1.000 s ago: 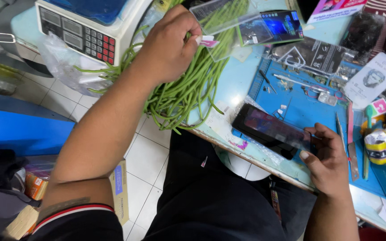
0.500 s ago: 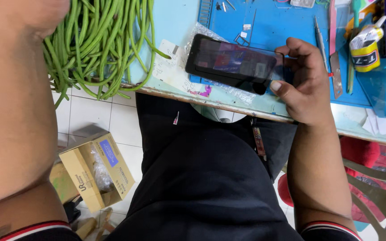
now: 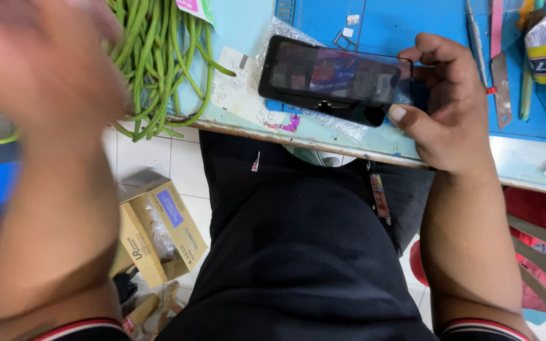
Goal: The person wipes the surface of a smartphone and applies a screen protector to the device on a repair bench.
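A pale blue table [image 3: 248,28] runs across the top, its worn edge chipped, with a darker blue mat [image 3: 412,31] laid over its right part. Below it the floor [image 3: 178,164] is white square tile with dark joints, and an open cardboard box [image 3: 159,230] sits there at the left. A red chair seat [image 3: 538,215] shows at the right edge under even, soft light.

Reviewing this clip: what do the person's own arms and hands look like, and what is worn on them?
Both forearms are bare, with no gloves, watch or rings visible. The left hand is motion-blurred. The right hand is sharp, with short, unpainted nails. At the bottom edge, each upper arm shows a short black sleeve hemmed with red and white stripes.
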